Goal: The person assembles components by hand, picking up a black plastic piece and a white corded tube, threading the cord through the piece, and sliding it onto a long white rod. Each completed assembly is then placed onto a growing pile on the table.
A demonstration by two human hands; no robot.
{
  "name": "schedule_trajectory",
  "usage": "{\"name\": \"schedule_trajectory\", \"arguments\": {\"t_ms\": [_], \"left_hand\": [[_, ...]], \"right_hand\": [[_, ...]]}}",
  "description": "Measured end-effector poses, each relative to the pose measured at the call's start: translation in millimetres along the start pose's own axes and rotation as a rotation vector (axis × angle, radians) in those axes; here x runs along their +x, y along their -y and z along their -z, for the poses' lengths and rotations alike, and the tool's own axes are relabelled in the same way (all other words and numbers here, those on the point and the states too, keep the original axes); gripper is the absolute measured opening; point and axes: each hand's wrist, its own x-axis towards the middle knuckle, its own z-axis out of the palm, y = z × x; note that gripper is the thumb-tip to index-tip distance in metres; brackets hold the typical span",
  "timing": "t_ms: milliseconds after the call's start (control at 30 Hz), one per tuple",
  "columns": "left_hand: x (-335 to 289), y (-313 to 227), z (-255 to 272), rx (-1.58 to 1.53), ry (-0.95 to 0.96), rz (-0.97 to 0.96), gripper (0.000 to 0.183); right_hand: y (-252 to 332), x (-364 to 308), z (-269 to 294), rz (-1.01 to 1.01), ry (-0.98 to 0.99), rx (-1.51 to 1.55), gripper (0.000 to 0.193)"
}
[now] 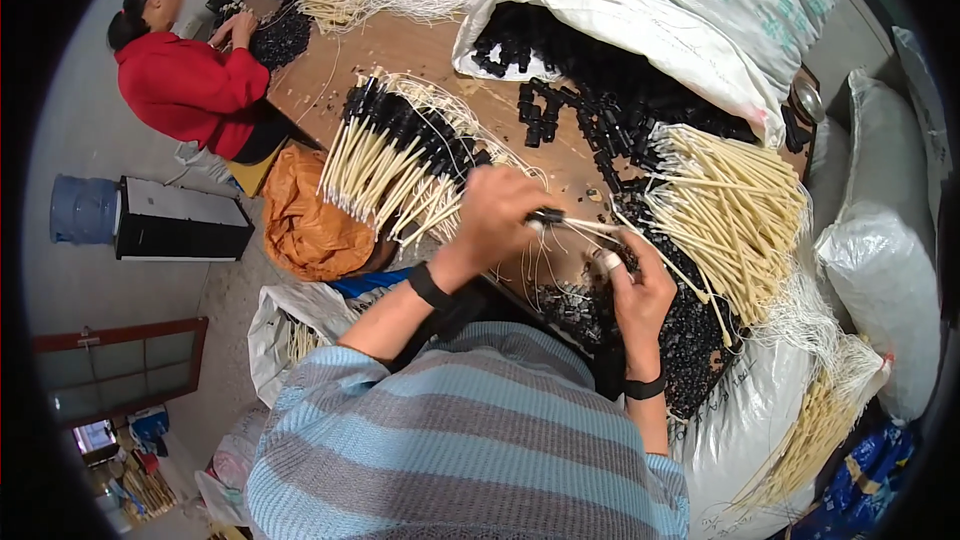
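Note:
My left hand [492, 212] is closed around a small black plastic fitting [545, 215] above the table's near edge. A cream sleeved wire [592, 226] runs from that fitting to my right hand [643, 292], whose thumb and forefinger close on its far end. Something white covers my right thumb's tip. To the left of my left hand lies a row of black fittings with cream sleeves [375, 165] sticking out. Close to my right hand is a big pile of loose cream sleeved wires [735, 215]. Small black parts [690, 340] are heaped beside and below that hand.
A white woven sack [680, 10] spills black fittings [540, 110] onto the brown table [425, 55]. Another person in a red top [185, 90] works at the far left. Full white sacks [880, 250] stand at the right. An orange bag [310, 215] sits left of the table.

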Motion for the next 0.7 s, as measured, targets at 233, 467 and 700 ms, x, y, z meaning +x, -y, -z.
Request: {"name": "schedule_trajectory", "arguments": {"t_ms": [233, 467, 700], "left_hand": [[-22, 33, 29, 0.381, -0.088, 0.314, 0.029], [18, 15, -43, -0.191, 0.041, 0.073, 0.038], [62, 24, -119, -0.114, 0.125, 0.247, 0.015]], "right_hand": [[-1, -6, -15, 0.135, 0.255, -0.067, 0.026], [-25, -5, 15, 0.062, 0.266, -0.246, 0.019], [-65, 3, 61, 0.006, 0.036, -0.84, 0.014]]}}
